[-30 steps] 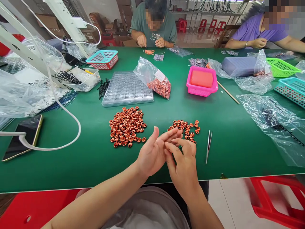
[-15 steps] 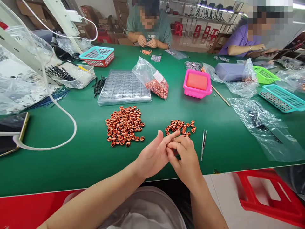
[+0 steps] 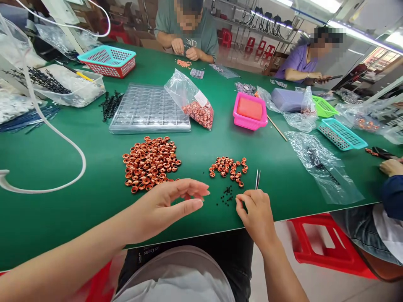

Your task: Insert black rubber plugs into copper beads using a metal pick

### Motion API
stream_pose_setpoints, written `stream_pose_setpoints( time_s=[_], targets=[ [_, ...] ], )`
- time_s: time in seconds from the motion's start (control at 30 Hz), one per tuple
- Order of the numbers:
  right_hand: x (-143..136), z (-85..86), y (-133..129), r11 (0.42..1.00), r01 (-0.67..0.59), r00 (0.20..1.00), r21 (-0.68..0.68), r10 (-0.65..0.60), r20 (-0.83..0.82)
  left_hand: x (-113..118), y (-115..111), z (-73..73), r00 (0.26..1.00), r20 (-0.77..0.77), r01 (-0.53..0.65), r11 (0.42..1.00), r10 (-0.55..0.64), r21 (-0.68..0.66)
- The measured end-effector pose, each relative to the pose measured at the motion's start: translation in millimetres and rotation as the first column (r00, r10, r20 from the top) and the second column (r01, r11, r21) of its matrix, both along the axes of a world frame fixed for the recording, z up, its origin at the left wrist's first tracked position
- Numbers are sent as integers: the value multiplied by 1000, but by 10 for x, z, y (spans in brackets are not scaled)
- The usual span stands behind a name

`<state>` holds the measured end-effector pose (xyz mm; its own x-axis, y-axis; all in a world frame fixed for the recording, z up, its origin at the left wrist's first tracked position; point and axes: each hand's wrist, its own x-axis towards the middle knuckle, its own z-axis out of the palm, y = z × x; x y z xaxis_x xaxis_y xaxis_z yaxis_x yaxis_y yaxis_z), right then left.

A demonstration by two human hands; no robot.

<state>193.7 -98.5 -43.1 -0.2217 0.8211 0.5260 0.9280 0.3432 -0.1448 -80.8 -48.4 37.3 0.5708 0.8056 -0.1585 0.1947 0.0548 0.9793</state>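
Observation:
My left hand (image 3: pixel 171 205) hovers over the near part of the table, thumb and fingers apart, with nothing seen in it. To its right, my right hand (image 3: pixel 256 214) has the thumb and curled fingers pressed together; whatever they may hold is hidden. Metal tweezers (image 3: pixel 257 179) stick out beyond its knuckles, their lower part covered by the hand. Between the hands lies a scatter of tiny black beads (image 3: pixel 226 196). Behind them sits a small group of copper-coloured cup-shaped pieces (image 3: pixel 228 167). A larger pile of copper-coloured cup-shaped pieces (image 3: pixel 151 161) lies beyond my left hand.
A clear compartment box (image 3: pixel 147 111) and a bag of copper pieces (image 3: pixel 198 111) stand farther back. Right of them is a pink basket (image 3: pixel 250 121). A flat plastic bag (image 3: pixel 324 167) lies at the right. Other people sit across the table and at the right edge.
My hands have come apart: the left moved left, and the right now rests near the tweezers. The black beads between them have come into sight. The whole view has shifted.

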Motion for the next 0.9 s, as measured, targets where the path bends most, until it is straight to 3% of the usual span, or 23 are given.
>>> stream_pose_setpoints(
  time_s=[0.13,0.33,0.63,0.77,0.83,0.9],
  targets=[
    [-28,16,-22,999,-38,999,-35,39,37,-90,154,21,959,-280,25,970,45,242],
    [44,52,-112,992,-53,996,-113,44,-82,13,427,-99,913,-408,140,920,23,366],
    [185,87,-161,979,35,988,-199,-64,-140,164,560,-349,932,-362,162,881,12,445],
    [530,218,-38,971,196,979,-134,-202,-33,96,585,-487,950,-312,146,846,26,513],
    [693,289,74,970,192,980,-147,-180,86,62,600,-527,954,-297,132,828,44,545],
    [800,351,199,974,128,969,-188,-82,234,44,615,-528,953,-296,123,812,63,571]
  ],
)
